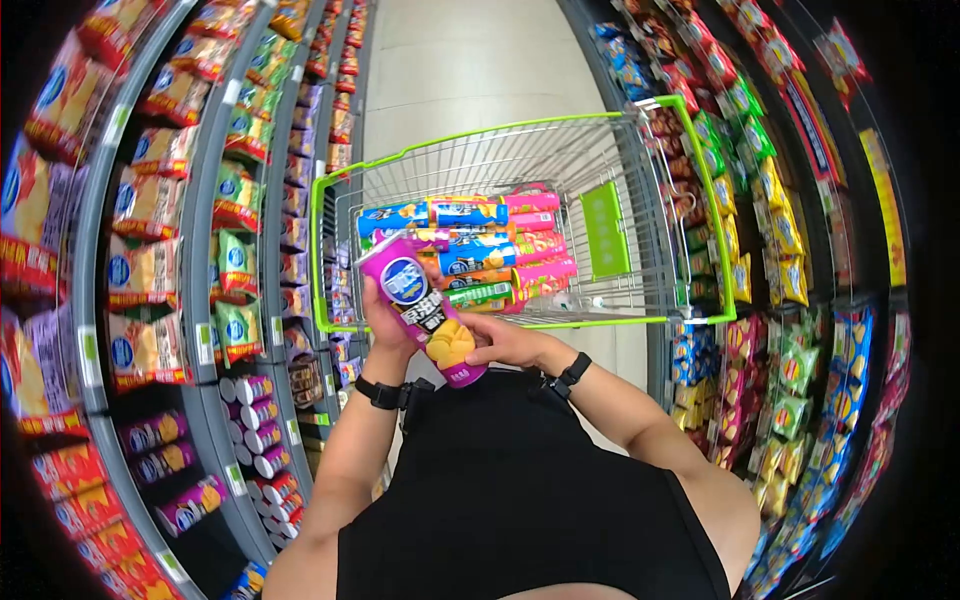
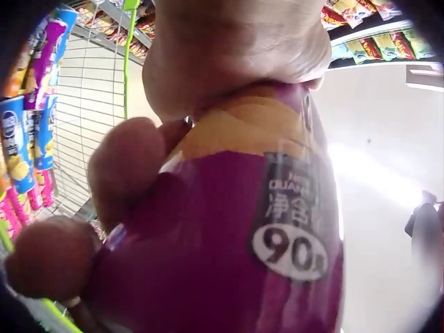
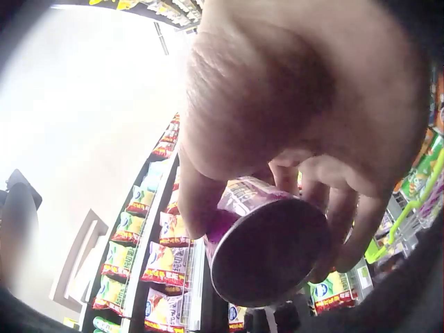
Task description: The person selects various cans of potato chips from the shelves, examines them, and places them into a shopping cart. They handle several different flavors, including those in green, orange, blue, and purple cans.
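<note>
A purple chip canister (image 1: 410, 300) with a blue logo and pictured chips is held tilted in front of the body, over the near edge of a green-rimmed shopping cart (image 1: 500, 122). My left hand (image 1: 388, 318) grips its side, the thumb across the front and fingers wrapped behind. Lower down, my right hand (image 1: 505, 340) holds the canister near its bottom end, thumb on the printed front. The right wrist view shows the round dark base (image 3: 270, 253) between thumb and fingers. In the left wrist view, the label (image 2: 288, 250) reads 90.
Inside the cart lie several canisters, among them blue ones (image 1: 470, 215), pink ones (image 1: 540, 245) and a green one (image 1: 478, 296). Shelves of bagged chips (image 1: 150, 270) line the left, with purple canisters (image 1: 190, 503) low down. More bagged snacks (image 1: 785, 240) fill the right-hand shelves.
</note>
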`<state>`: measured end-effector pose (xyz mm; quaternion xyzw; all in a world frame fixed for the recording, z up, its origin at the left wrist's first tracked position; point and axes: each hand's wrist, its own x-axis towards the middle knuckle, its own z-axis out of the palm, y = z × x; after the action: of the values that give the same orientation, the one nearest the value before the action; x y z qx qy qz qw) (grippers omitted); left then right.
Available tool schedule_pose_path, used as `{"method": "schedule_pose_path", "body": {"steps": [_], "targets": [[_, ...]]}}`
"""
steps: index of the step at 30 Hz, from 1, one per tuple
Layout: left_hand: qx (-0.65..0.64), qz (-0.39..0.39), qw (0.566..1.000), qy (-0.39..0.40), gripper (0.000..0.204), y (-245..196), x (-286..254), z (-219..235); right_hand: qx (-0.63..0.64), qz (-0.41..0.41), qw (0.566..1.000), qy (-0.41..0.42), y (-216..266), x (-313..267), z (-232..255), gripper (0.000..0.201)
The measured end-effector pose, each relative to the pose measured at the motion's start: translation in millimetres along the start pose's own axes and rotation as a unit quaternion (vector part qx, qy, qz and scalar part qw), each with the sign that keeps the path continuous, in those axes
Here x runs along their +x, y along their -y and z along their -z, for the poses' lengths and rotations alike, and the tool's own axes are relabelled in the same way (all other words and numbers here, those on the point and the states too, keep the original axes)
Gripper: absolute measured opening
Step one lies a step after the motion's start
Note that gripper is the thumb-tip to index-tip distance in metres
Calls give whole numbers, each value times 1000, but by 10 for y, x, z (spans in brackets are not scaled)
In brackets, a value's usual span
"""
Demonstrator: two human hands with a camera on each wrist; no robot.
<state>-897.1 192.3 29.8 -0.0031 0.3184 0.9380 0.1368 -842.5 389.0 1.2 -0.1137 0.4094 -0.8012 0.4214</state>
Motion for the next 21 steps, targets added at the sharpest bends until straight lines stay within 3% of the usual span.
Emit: {"method": "schedule_pose_path", "body": {"steps": [3,4,7,8,9,10,12,15,17,21], "targets": [[9,-42,997,-58,80,-36,50,115,-20,23,995,-95,-109,42,144,70],[40,-52,997,-48,76,-80,71,186,-15,44,986,-161,-255,105,211,64],[43,-32,993,-104,66,-158,60,374,50,32,959,-277,-230,137,283,50],[66,-16,991,-118,64,-143,76,555,11,26,943,-332,-428,182,469,46],[88,1,987,-132,61,-116,92,773,69,53,930,-358,-303,199,398,44],[122,21,988,-90,54,-127,144,926,127,79,911,-384,-169,219,330,43],[171,110,977,-71,54,-186,161,1028,151,78,896,-410,-190,265,459,43],[282,110,952,-43,55,-176,250,1169,150,65,882,-442,-136,326,685,45],[287,144,947,-18,56,-230,321,1281,121,68,867,-478,-66,476,702,50],[332,245,910,-36,48,-361,407,1499,81,-10,885,-459,192,745,794,52]]}}
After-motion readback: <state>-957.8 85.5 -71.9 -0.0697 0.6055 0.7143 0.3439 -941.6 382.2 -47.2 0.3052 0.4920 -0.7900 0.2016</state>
